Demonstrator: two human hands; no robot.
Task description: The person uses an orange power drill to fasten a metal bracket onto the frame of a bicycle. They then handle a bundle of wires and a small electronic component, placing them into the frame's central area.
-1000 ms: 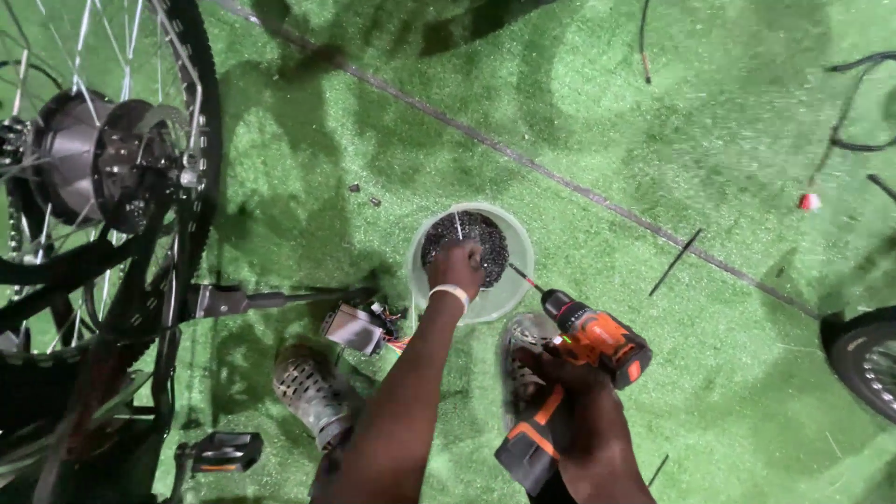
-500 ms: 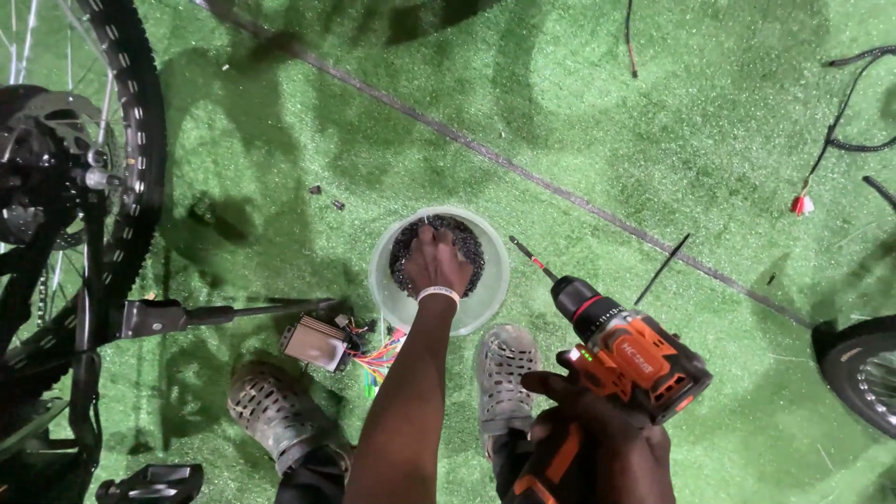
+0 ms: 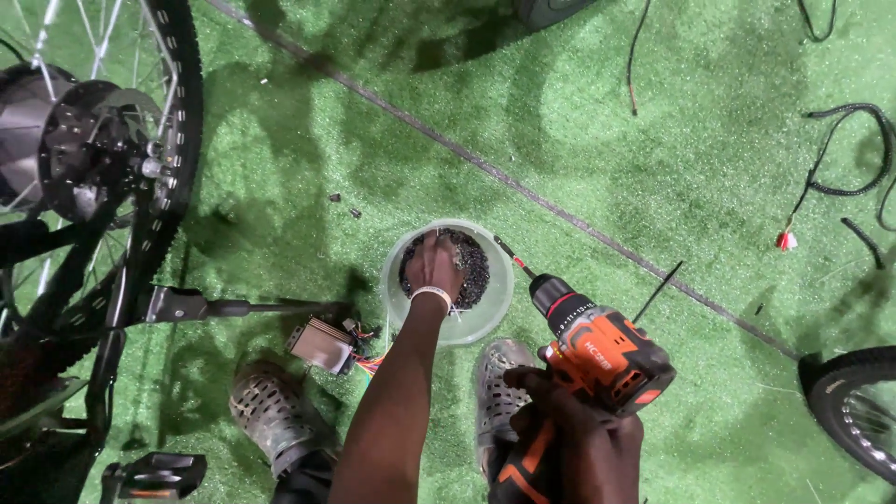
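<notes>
Since the earlier frames the view has swung left and nearer, so the bicycle wheel (image 3: pixel 103 159) fills more of the left edge, while the left hand (image 3: pixel 434 266) has stayed down in the bowl and the drill has drifted a little right. That hand reaches from the near side into a clear plastic bowl (image 3: pixel 495 303) full of small dark screws (image 3: pixel 474 266); its fingers are buried among them, and whether they are pinched on one I cannot tell. The right hand (image 3: pixel 583 443) is wrapped around the grip of an orange and black cordless drill (image 3: pixel 602 350), its bit pointing far-left just past the bowl's rim, touching nothing.

As I judge it, a fastener is only being picked: none sits on the bit.

The floor is green artificial turf (image 3: pixel 653 140) crossed by a thin seam line. Two perforated shoes (image 3: pixel 271 411) stand near the bowl, a small metal controller box with coloured wires (image 3: pixel 322 343) between them. Black cables lie far right, another tyre (image 3: pixel 854 401) at the right edge.
</notes>
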